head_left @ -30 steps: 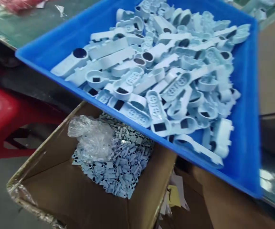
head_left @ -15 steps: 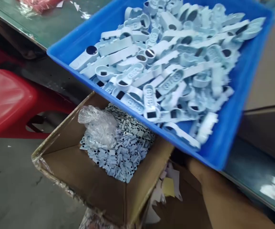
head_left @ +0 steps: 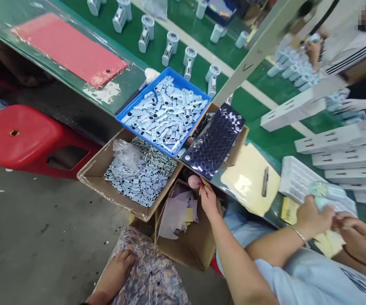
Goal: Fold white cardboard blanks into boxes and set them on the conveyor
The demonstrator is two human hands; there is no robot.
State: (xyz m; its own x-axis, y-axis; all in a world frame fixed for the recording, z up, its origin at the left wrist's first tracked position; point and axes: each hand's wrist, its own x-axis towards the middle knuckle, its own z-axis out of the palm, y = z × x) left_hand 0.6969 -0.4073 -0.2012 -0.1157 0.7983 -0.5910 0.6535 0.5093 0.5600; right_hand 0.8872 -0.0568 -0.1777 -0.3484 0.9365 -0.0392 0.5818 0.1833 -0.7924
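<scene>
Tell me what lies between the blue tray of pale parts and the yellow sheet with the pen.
A dark glossy sheet of round dots lies there, over a cardboard box, in the head view.

Green workbench (head_left: 274, 142) with a red sheet (head_left: 68, 48) under its clear cover. On it: a blue tray (head_left: 131, 106) of pale parts (head_left: 166, 112) overhanging the near edge, a cardboard box (head_left: 238, 144) bearing a dark dotted sheet (head_left: 214, 140), a yellow sheet (head_left: 249, 169) with a pen (head_left: 265, 181), and stacked white boxes (head_left: 335, 140).
</scene>
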